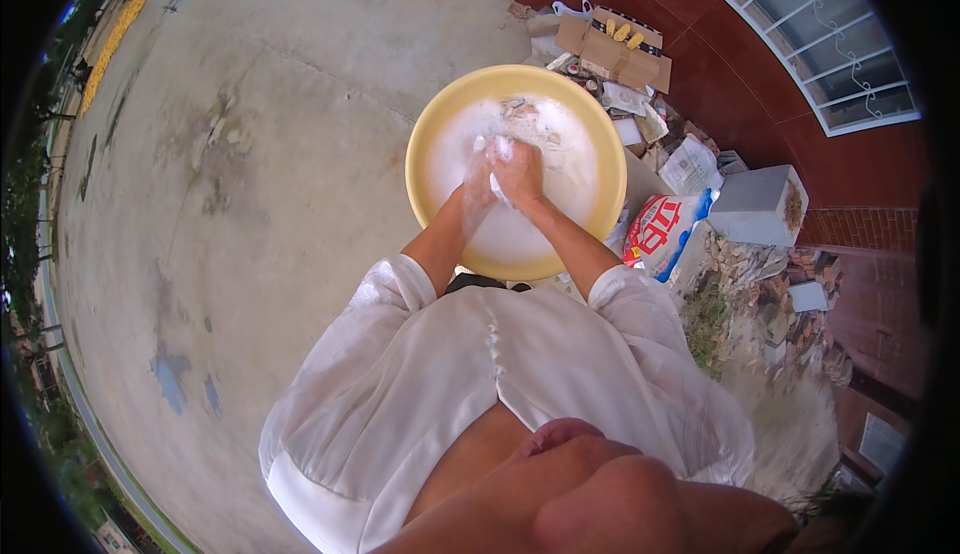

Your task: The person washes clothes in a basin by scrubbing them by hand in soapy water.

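A large yellow basin (pixel 415 169) full of white suds is in front of me. Over its middle, my left hand (pixel 477 176) and my right hand (pixel 517 171) press close together, both flecked with foam. The right fingers are curled into a fist. My left hand is somewhat blurred, its fingers bent in against the right. A small white bit (pixel 498 189) shows between them; whether it is cloth or foam I cannot tell. Something pale and brownish (pixel 520 109) breaks the suds near the far rim, its kind unclear.
Right of the basin stands a white, red and blue printed bag (pixel 665 234) beside a grey box-shaped block (pixel 757 206). An open cardboard box (pixel 612 59) with yellow corn cobs (pixel 622 33) lies beyond, among rubbish by the red wall (pixel 740 84). Concrete ground (pixel 250 234) spreads to the left.
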`<state>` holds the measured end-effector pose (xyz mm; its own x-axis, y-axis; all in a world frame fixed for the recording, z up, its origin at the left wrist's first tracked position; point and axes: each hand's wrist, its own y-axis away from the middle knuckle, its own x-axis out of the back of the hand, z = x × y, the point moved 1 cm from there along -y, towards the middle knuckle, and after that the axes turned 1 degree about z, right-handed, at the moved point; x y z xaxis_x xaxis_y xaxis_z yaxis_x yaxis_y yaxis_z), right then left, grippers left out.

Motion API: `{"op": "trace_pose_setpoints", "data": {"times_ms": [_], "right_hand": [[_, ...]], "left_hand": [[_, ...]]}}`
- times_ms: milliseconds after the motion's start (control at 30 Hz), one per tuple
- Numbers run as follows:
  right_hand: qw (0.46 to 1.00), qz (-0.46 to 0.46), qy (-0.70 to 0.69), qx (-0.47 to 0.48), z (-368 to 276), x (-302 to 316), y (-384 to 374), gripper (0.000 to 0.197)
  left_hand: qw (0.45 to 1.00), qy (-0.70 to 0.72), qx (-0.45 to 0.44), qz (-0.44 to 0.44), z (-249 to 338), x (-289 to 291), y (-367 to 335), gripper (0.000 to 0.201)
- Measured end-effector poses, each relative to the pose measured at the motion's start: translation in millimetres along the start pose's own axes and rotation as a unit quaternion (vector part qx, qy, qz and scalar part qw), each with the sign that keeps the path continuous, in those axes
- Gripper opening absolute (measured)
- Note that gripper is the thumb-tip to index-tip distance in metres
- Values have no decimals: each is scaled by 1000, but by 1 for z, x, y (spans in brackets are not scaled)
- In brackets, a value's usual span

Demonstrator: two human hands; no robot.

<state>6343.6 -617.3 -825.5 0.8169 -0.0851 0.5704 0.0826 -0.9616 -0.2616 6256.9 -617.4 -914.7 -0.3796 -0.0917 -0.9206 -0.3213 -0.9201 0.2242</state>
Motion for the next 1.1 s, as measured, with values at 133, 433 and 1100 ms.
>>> {"op": "trace_pose_setpoints", "data": {"times_ms": [133, 433, 1100], "right_hand": [[998, -17, -39, 54, 14, -13, -26, 18], [993, -25, -28, 112, -3, -10, -46, 19], [999, -15, -39, 21, 92, 82, -40, 12]], "left_hand": [[990, 46, 85, -102, 12, 26, -45, 28], [993, -81, -87, -5, 7, 67, -85, 29], [987, -87, 7, 135, -80, -35, -98, 29]]}}
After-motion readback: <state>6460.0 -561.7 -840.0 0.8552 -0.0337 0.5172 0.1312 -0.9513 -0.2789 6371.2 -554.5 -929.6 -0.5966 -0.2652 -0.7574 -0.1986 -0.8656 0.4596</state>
